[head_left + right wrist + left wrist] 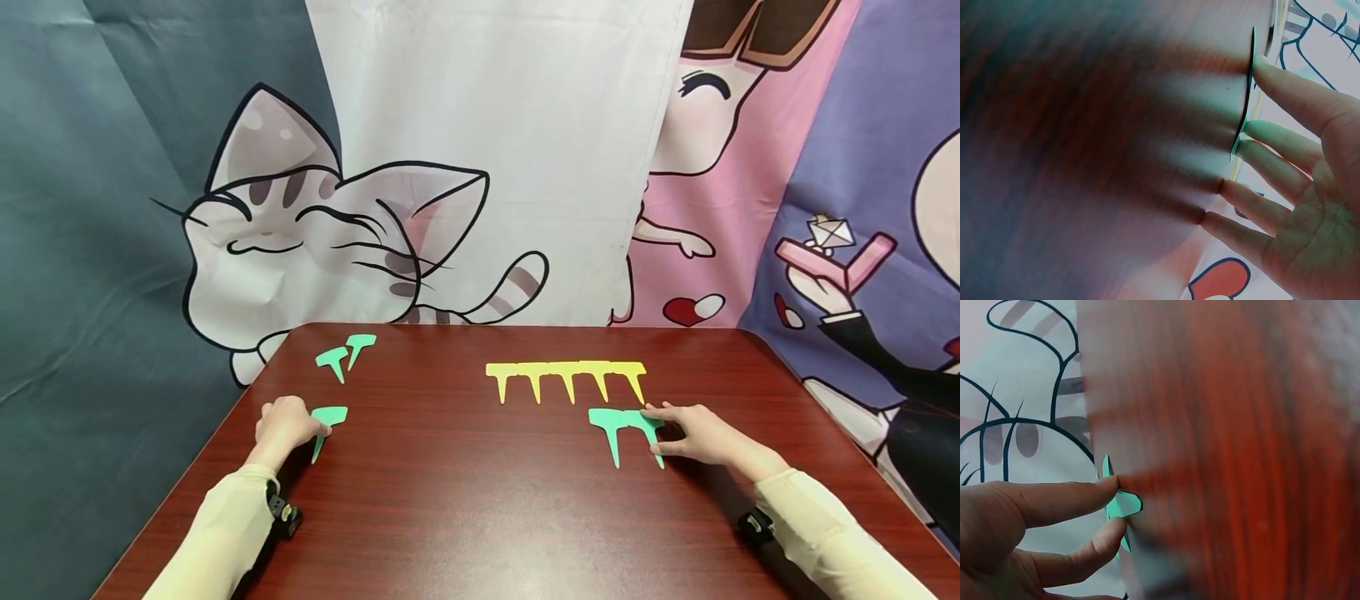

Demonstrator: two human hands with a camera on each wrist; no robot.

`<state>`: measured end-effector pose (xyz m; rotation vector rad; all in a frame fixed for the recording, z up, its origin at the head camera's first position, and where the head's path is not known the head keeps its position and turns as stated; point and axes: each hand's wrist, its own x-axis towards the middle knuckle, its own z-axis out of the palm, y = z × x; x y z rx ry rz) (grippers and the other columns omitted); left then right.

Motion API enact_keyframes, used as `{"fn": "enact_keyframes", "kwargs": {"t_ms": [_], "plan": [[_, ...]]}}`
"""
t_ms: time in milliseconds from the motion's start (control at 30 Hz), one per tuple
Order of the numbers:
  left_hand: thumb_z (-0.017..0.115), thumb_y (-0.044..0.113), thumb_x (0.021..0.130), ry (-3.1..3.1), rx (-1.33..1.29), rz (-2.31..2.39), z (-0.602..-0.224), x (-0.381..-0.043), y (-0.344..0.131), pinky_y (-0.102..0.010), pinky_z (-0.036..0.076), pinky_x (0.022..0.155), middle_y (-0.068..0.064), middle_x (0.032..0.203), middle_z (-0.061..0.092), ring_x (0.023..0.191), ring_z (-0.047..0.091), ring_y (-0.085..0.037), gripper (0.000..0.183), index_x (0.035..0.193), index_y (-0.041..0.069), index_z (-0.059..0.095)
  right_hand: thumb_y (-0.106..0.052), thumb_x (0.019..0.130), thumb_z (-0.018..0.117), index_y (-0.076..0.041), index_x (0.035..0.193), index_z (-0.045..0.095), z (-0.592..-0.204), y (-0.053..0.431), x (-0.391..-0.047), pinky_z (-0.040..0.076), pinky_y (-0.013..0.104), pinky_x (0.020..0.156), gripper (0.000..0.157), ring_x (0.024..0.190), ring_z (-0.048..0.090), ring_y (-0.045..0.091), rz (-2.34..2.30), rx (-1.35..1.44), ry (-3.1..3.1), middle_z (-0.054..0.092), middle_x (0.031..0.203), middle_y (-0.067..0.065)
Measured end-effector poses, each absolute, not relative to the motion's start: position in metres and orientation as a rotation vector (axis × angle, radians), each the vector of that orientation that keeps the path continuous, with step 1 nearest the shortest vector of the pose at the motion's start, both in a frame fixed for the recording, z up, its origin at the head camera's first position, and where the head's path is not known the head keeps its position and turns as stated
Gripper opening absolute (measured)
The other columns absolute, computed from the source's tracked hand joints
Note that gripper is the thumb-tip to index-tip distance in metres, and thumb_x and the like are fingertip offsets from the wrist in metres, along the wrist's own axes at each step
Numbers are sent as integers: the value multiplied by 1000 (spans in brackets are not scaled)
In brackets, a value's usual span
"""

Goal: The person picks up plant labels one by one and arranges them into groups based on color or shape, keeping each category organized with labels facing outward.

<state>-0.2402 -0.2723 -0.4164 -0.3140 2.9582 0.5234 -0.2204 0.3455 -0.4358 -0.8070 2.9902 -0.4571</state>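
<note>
My left hand (285, 429) pinches a green T-shaped plant label (330, 414) at the table's left side, its pointed stem toward me. In the left wrist view, the thumb and a finger sit on either side of this label (1125, 504). At the right, my right hand (701, 433) holds another green plant label (647, 418) close over the tabletop, thumb near its stem and fingertips at its head. Its head meets that of a neighbouring green label (606, 417). The right wrist view shows the held label (1249, 87) edge-on, with the other fingers spread.
Beyond the right hand, several yellow plant labels (566, 369) lie side by side in a row, heads touching. Two loose green labels (333, 358) lie at the back left. The dark red table (480, 500) ends at a cartoon-printed cloth (495, 108).
</note>
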Motion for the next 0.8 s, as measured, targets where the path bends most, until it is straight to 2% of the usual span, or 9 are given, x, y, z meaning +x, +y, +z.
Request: {"fn": "enact_keyframes", "kwargs": {"t_ms": [667, 733, 800], "plan": [[79, 30, 71, 2949, -317, 585, -421, -242, -276, -45, 43, 67, -25, 88, 57, 95, 39, -43, 43, 85, -7, 63, -33, 77, 76, -1, 128, 59, -435, 346, -219, 46, 55, 91, 62, 120, 52, 44, -459, -812, 2997, 59, 128, 18], [79, 31, 71, 2958, -305, 579, -423, -243, -277, -44, 43, 67, -24, 86, 57, 94, 40, -43, 42, 83, -7, 63, -33, 77, 76, -1, 127, 59, -436, 346, -219, 46, 55, 91, 62, 120, 52, 44, -462, -813, 2996, 60, 128, 18], [79, 30, 71, 2986, -253, 555, -425, -244, -278, -45, 41, 71, -21, 78, 59, 88, 46, -40, 39, 74, -5, 64, -33, 77, 76, -1, 127, 59, -437, 346, -219, 47, 55, 91, 62, 120, 52, 44, -468, -815, 2995, 60, 128, 18]]}}
